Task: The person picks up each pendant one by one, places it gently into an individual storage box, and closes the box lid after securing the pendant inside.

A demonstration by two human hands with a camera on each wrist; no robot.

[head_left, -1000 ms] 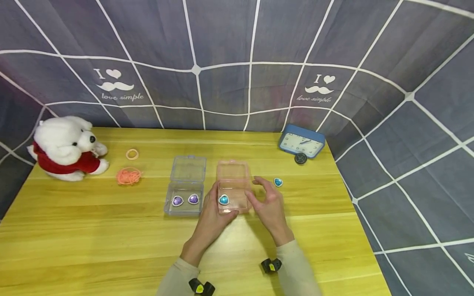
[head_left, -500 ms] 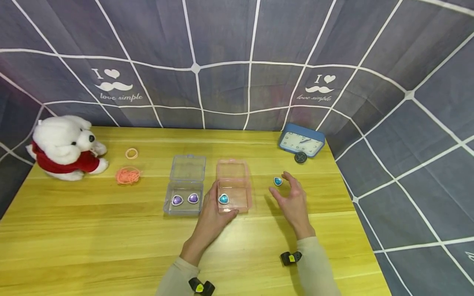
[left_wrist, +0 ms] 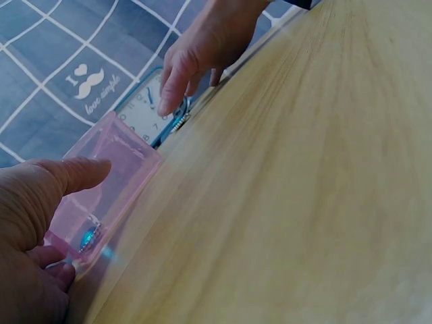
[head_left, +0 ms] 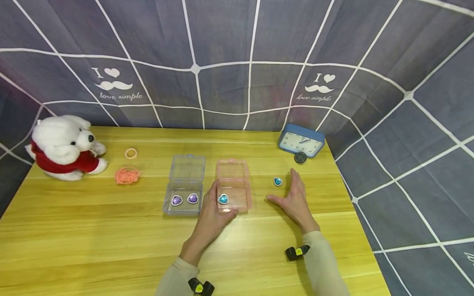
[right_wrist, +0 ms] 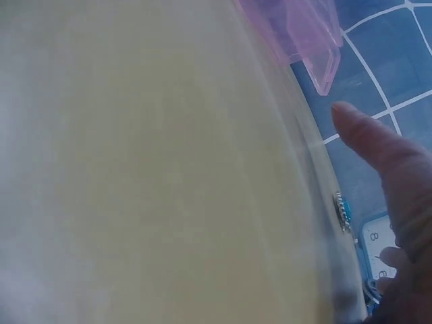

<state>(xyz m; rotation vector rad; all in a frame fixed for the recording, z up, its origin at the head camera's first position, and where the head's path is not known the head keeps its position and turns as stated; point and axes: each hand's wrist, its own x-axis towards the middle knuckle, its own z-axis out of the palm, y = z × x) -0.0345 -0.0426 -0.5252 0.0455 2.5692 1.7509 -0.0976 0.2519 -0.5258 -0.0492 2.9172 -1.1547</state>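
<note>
My left hand (head_left: 210, 211) grips the pink clear plastic box (head_left: 237, 195) at its left side, thumb along the front wall. The box stands with its lid raised at the back. A blue heart-shaped gem (head_left: 223, 199) with a beaded rim lies inside, at the left. To the right of the box, a second blue gem (head_left: 277, 181) lies on the table. Around it, without touching, my right hand (head_left: 296, 202) spreads its thumb and fingers and holds nothing. In the right wrist view that gem (right_wrist: 343, 211) shows past the thumb (right_wrist: 368, 135).
Left of the pink box stands an open clear box (head_left: 183, 209) with two purple gems (head_left: 192, 198). Orange string (head_left: 127, 175) and a pale ring (head_left: 131, 153) lie farther left, near a white plush bear (head_left: 64, 146). A blue clock (head_left: 301, 142) and a dark round disc (head_left: 300, 157) sit at back right.
My right hand has moved right, away from the pink box to the loose blue gem, and its thumb and fingers have spread wider. The left hand stays on the box.
</note>
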